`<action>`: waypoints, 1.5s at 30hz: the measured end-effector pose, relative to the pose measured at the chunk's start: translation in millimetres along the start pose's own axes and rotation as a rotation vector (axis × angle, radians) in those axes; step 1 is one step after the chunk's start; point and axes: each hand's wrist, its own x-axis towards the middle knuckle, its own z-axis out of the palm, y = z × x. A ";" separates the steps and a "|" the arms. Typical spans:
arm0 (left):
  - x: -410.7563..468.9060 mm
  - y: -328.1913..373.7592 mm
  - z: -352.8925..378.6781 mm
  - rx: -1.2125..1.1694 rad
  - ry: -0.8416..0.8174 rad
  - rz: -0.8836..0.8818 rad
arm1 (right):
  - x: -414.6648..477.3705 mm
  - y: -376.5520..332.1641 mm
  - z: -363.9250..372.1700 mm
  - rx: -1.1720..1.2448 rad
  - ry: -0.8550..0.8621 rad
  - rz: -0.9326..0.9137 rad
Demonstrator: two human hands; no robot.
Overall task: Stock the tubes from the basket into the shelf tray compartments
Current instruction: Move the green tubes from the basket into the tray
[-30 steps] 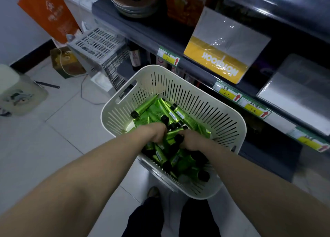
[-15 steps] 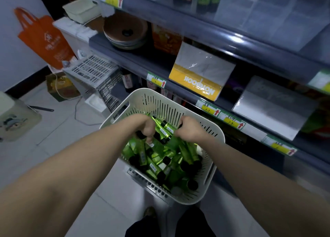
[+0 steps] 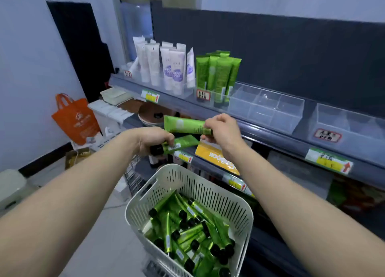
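A white slotted basket point(image 3: 210, 191) stands low in front of me, holding several green tubes with black caps point(image 3: 187, 226). My left hand point(image 3: 153, 140) grips one green tube point(image 3: 183, 142) near its black cap, the tube pointing right. My right hand point(image 3: 224, 128) holds a second green tube point(image 3: 183, 125) by its cap end, lying level and pointing left. Both hands hover above the basket, just below the upper shelf. On that shelf a clear tray point(image 3: 264, 110) with empty compartments sits right of several upright green tubes point(image 3: 217, 74).
White tubes point(image 3: 164, 66) stand at the shelf's left end. Another clear tray point(image 3: 350, 120) sits further right. Price labels point(image 3: 150, 95) line the shelf edge. A yellow package point(image 3: 216, 160) lies on the lower shelf. An orange bag point(image 3: 76, 118) hangs by the wall on the left.
Both hands rose out of the basket, each with a green tube, up to the height of the upper shelf edge. My view tilted up, bringing the top shelf and trays into sight.
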 end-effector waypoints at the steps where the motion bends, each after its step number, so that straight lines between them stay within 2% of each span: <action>1: -4.7 9.7 -3.4 -0.064 0.005 0.046 | 0.0 -15.7 -0.5 0.133 -0.006 0.022; 6: -11.0 57.5 -0.4 -0.285 -0.039 0.343 | 14.8 -77.2 -20.6 0.682 -0.024 0.043; 9: -7.8 91.3 10.1 -0.290 -0.041 0.461 | 29.9 -99.5 -41.8 0.800 -0.061 0.033; 13: 0.8 144.6 24.5 -0.167 0.116 0.578 | 53.6 -116.4 -74.3 0.720 -0.030 0.024; 21: 32.8 232.2 51.8 0.001 0.239 0.721 | 122.0 -131.5 -127.1 0.361 0.105 -0.035; 24: 46.8 253.7 54.8 0.072 0.289 0.767 | 151.2 -135.2 -138.0 0.286 0.106 -0.052; 27: 59.6 271.9 55.0 0.068 0.325 0.753 | 177.7 -138.4 -144.0 0.178 0.079 -0.074; 38: 110.7 288.4 39.7 0.350 0.503 0.504 | 236.8 -129.9 -138.3 -0.032 0.034 -0.176; 45: 134.0 280.6 31.2 0.499 0.498 0.363 | 243.7 -119.0 -121.6 -0.158 -0.054 -0.236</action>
